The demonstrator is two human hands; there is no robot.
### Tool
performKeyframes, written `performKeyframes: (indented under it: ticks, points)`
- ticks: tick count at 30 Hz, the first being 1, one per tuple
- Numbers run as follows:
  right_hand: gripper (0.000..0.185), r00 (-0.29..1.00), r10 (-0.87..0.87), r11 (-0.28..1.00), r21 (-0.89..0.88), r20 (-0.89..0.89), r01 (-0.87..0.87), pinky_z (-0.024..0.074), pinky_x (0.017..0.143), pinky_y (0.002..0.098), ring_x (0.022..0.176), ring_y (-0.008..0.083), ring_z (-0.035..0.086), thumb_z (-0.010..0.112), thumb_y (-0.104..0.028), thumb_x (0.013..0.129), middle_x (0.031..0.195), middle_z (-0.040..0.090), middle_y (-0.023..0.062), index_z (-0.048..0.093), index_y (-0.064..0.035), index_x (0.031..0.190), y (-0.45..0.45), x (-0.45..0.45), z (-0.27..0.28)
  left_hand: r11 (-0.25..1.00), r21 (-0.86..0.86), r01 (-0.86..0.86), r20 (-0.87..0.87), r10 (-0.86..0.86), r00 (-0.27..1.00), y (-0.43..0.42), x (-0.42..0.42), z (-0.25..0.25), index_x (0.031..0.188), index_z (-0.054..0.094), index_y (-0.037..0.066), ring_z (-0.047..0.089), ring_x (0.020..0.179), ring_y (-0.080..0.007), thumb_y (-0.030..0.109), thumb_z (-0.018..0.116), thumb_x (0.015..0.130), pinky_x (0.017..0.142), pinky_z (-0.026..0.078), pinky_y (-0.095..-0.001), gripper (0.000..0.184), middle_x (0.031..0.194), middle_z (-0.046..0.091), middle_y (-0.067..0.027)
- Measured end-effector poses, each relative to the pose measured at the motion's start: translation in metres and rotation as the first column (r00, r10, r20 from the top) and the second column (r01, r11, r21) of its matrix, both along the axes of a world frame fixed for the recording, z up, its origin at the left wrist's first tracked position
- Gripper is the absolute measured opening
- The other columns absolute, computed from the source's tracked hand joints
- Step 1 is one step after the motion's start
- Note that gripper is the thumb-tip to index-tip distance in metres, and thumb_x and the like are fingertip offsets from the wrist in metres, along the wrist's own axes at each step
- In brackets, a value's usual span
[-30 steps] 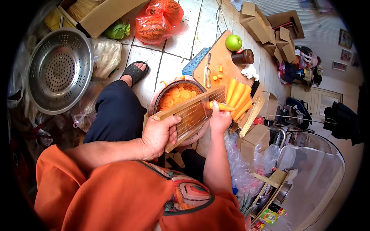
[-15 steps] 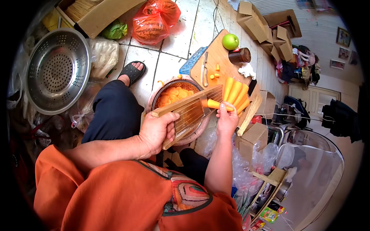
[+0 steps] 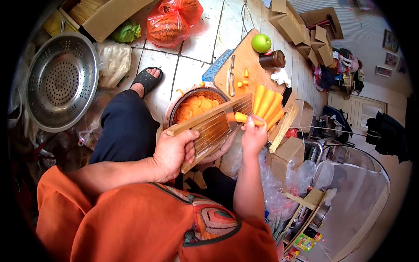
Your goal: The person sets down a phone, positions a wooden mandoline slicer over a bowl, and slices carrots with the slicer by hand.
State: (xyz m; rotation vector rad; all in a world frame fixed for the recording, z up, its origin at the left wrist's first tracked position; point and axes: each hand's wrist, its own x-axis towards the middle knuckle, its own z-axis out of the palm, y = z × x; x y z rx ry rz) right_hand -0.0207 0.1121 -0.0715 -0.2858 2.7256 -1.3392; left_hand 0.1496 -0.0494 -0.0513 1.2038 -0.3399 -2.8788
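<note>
My left hand (image 3: 175, 153) grips the near end of a wooden mandoline slicer (image 3: 212, 136), which slopes across a basin. In my right hand (image 3: 254, 139) a peeled carrot (image 3: 242, 117) is pinched, its tip against the slicer near the blade. Under the slicer, carrot slices (image 3: 195, 107) lie in a dark perforated basket (image 3: 214, 93) set in the pinkish basin (image 3: 171, 106). Beyond my right hand, several peeled carrots (image 3: 267, 101) lie fanned out on a wooden board (image 3: 221, 72). A knife (image 3: 231, 78) and carrot ends (image 3: 245, 82) rest on that board too.
A green apple (image 3: 261, 43), a dark jar (image 3: 272, 59) and crumpled white tissue (image 3: 281, 77) sit at the board's far side. To the left stands a metal colander (image 3: 62, 81). A red bag (image 3: 174, 24) and a cabbage (image 3: 126, 32) lie on the tiles.
The view has shifted slightly. My right hand and the carrot stay close to the blade, and my left hand keeps its hold on the slicer. A small carrot piece now shows at the basket's far rim.
</note>
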Motion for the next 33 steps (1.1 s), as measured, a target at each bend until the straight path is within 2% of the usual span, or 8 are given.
performKeyframes:
  ticks: [4,7,12,16,18,23,30,33]
  points:
    - [0.018,0.998,-0.040,0.993,-0.113,0.052,0.045,0.0502,0.058,0.0227,0.065,0.0101,0.057,0.060,-0.007,0.089,0.086,0.060,0.0083,0.054,0.0032,0.103,-0.001,0.015,0.003,1.000,-0.001,-0.001,0.012,0.001,1.000,-0.004,0.000,0.003,0.075,0.050,0.007,0.037,0.038,-0.0108,0.009,0.058,0.086,0.038,0.035,-0.0277,0.014,0.049,0.038,0.0012]
    - [0.019,0.982,0.189,0.967,-0.180,0.025,-0.182,0.0502,0.058,0.0229,0.065,0.0106,0.058,0.059,-0.006,0.090,0.087,0.060,0.0094,0.053,0.0033,0.104,-0.013,0.054,0.018,1.000,-0.011,0.006,0.044,-0.005,0.999,-0.006,-0.002,0.006,0.070,0.046,0.008,0.036,0.039,-0.0137,0.008,0.059,0.084,0.040,0.035,-0.0295,0.020,0.049,0.036,-0.0004]
    - [0.018,0.997,-0.050,0.986,-0.154,0.059,0.059,0.0508,0.058,0.0229,0.065,0.0114,0.058,0.057,-0.005,0.090,0.088,0.059,0.0089,0.052,0.0037,0.105,0.002,-0.004,-0.011,1.000,-0.004,0.001,0.001,-0.001,1.000,-0.001,0.000,-0.001,0.073,0.048,0.007,0.036,0.039,-0.0125,0.009,0.058,0.085,0.040,0.035,-0.0288,0.016,0.049,0.037,0.0002]
    - [0.018,0.989,0.086,0.981,-0.186,0.117,-0.063,0.0509,0.059,0.0221,0.068,0.0108,0.059,0.058,-0.005,0.090,0.093,0.060,0.0093,0.052,0.0027,0.105,-0.008,0.029,0.009,1.000,0.009,-0.008,0.002,0.008,1.000,-0.002,0.001,0.001,0.075,0.050,0.007,0.036,0.039,-0.0113,0.009,0.057,0.086,0.039,0.034,-0.0281,0.014,0.049,0.038,0.0010]
    - [0.019,0.963,0.267,0.943,-0.193,-0.044,-0.270,0.0511,0.060,0.0231,0.065,0.0120,0.059,0.059,-0.005,0.089,0.090,0.060,0.0093,0.052,0.0033,0.105,-0.016,0.061,0.016,1.000,0.013,-0.014,0.005,0.014,1.000,-0.002,0.001,0.000,0.074,0.050,0.007,0.036,0.039,-0.0112,0.009,0.057,0.086,0.039,0.034,-0.0281,0.014,0.049,0.038,0.0010]
    - [0.017,0.997,-0.031,0.979,-0.197,0.070,0.045,0.0482,0.057,0.0211,0.064,0.0092,0.056,0.059,-0.005,0.089,0.087,0.059,0.0077,0.053,0.0013,0.104,0.008,-0.008,-0.022,1.000,-0.008,-0.009,-0.012,0.009,1.000,-0.002,0.001,0.003,0.074,0.050,0.007,0.036,0.039,-0.0110,0.010,0.057,0.086,0.039,0.034,-0.0279,0.015,0.049,0.039,0.0011]
    - [0.019,0.979,0.205,0.949,-0.248,0.003,-0.198,0.0502,0.059,0.0228,0.065,0.0121,0.058,0.056,-0.001,0.088,0.088,0.059,0.0093,0.050,0.0038,0.105,-0.019,0.062,0.010,1.000,-0.013,0.005,0.017,-0.004,1.000,-0.003,0.002,0.000,0.073,0.050,0.007,0.037,0.039,-0.0108,0.010,0.058,0.086,0.039,0.035,-0.0277,0.016,0.050,0.040,0.0007]
    - [0.018,0.995,0.082,0.981,-0.182,0.055,-0.070,0.0492,0.061,0.0216,0.067,0.0093,0.056,0.060,-0.005,0.089,0.086,0.059,0.0066,0.052,0.0014,0.105,-0.005,0.017,-0.008,1.000,-0.023,0.007,0.006,-0.007,1.000,-0.002,0.001,-0.001,0.073,0.050,0.007,0.037,0.038,-0.0107,0.010,0.058,0.086,0.039,0.035,-0.0276,0.016,0.050,0.040,0.0009]
